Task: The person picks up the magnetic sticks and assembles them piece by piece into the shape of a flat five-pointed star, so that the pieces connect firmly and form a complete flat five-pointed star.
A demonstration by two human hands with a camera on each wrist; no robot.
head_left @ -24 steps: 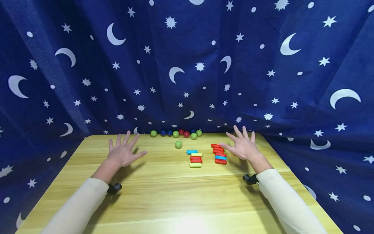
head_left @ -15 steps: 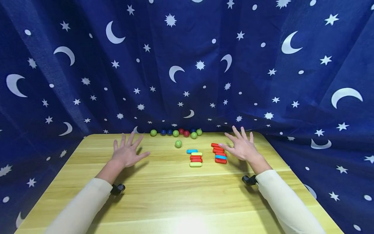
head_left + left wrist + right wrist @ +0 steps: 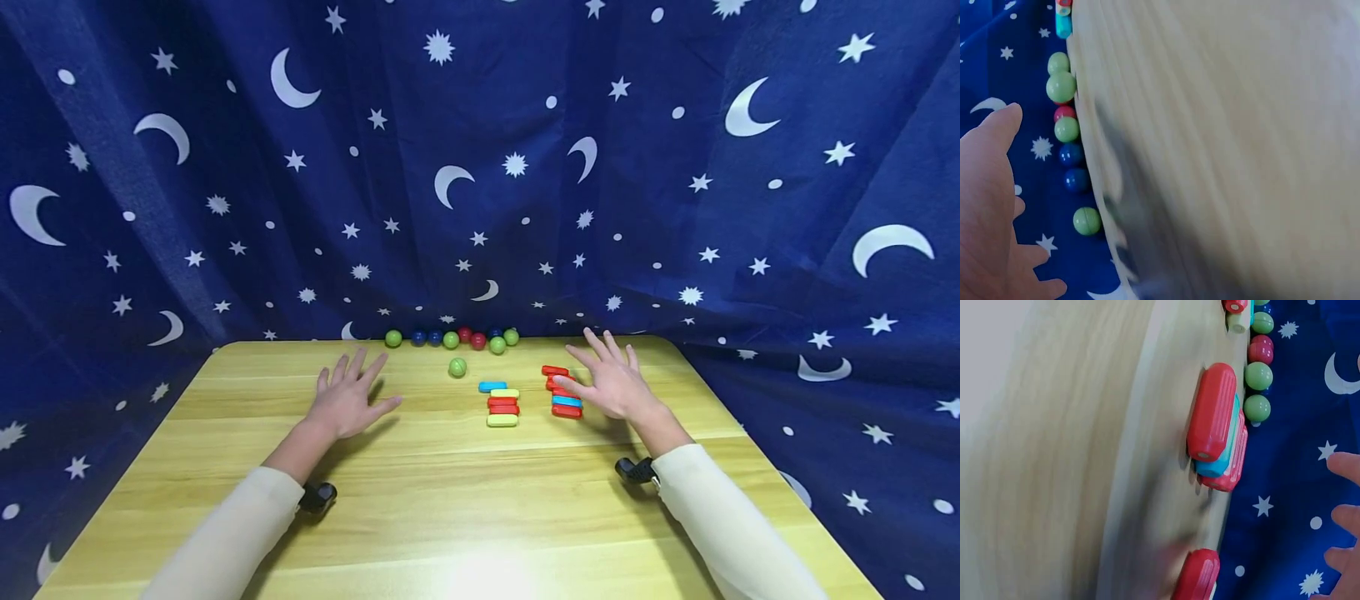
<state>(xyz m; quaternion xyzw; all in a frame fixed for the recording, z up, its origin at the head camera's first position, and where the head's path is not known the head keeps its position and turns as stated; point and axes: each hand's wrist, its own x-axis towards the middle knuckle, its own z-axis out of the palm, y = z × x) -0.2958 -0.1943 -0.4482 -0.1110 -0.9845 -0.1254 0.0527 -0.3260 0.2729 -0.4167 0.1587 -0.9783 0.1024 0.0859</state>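
My left hand (image 3: 345,404) hovers over the left half of the table, fingers spread, holding nothing. In the left wrist view its thumb (image 3: 1007,125) points past a row of balls. Over on the right, my right hand (image 3: 617,387) hangs with spread fingers beside a column of short rods, mostly red with a blue rod (image 3: 567,402) among them; the hand hides part of the column. Left of that column lies a second group: a blue rod (image 3: 492,387), yellow rods and red rods. A lone green ball (image 3: 457,367) sits between the hands, apart from both.
Several green, blue and dark red balls (image 3: 477,341) line the far edge of the wooden table (image 3: 420,517). Behind it hangs a dark blue curtain (image 3: 480,200) with moons and stars. Another red rod (image 3: 1197,575) lies apart from the column in the right wrist view.
My left hand has moved right, towards the middle of the table. My right hand has shifted slightly left, over the edge of the rod column. Balls and rods have stayed put.
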